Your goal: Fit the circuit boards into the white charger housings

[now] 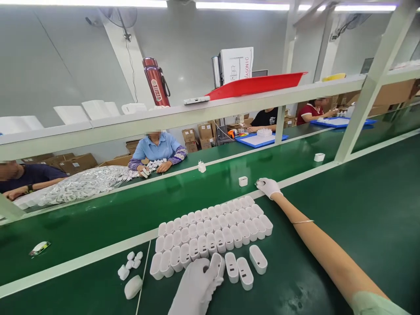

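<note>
The white case (217, 265) is at the near edge of the counter (295, 258), clasped by the gloved left hand (197, 282) with the thumb along its side, right at the front row of the block of cases (211, 248). A sideways nudge from that hand could skew the front row or tip a neighbour, since there is hardly any room between them. The three loose cases (258, 259) just to its right might be bumped too, either by the left hand or by the right forearm if it sweeps back low. The held case has its rounded oval face up, and its long axis runs away from the person towards the belt (147, 197), the far end leaning slightly right (the loose ones lean left instead, so their lines do not match). Farther out, the gloved right hand (268, 187) is stretched over the rail (98, 254), fingertips bunched near a small white part (243, 181) but apart from it; whether they pinch something, I cannot tell. If the belt runs, that part could slip out of reach. To the left, the small white lumps (123, 273) lie loose and might be scattered by a careless sleeve.
</note>
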`<action>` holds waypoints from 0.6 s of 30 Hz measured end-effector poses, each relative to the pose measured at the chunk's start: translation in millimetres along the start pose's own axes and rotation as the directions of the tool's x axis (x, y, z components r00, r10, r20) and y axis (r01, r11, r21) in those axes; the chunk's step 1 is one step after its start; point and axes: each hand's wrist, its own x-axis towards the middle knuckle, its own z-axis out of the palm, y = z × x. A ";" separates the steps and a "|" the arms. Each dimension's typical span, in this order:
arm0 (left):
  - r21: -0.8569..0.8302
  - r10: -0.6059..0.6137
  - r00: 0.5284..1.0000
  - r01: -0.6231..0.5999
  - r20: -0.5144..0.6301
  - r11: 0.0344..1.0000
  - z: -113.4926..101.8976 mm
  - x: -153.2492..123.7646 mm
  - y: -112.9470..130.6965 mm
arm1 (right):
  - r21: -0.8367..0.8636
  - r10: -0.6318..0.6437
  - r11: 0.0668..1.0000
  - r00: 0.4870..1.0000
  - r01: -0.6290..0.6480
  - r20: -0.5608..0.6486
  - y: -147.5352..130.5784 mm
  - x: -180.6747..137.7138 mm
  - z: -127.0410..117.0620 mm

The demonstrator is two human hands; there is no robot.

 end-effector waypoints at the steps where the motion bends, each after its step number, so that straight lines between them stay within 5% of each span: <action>1: -0.022 -0.026 0.999 0.025 -0.021 0.999 -0.1 0.9 -0.6 | 0.060 0.014 0.998 1.000 -0.013 -0.020 -0.5 1.2 0.3; 7: -0.168 -0.110 0.989 0.092 -0.101 0.981 12.1 -10.2 -9.2 | 0.449 0.057 0.893 0.992 -0.001 -0.112 -1.6 15.8 6.8; 12: -0.310 -0.045 0.997 0.024 -0.060 0.950 13.5 -30.5 -1.3 | 0.709 -0.082 0.688 0.988 0.154 -0.134 -33.6 10.4 -11.2; 14: -0.373 -0.051 0.993 0.007 -0.108 0.928 12.2 -34.5 2.8 | 0.771 -0.199 0.602 0.974 0.207 -0.107 -60.3 -11.2 -24.2; 18: -0.397 -0.219 0.972 0.171 -0.080 0.902 14.0 -35.6 0.7 | 0.835 -0.451 0.504 0.892 0.222 0.035 -118.1 -93.9 -43.2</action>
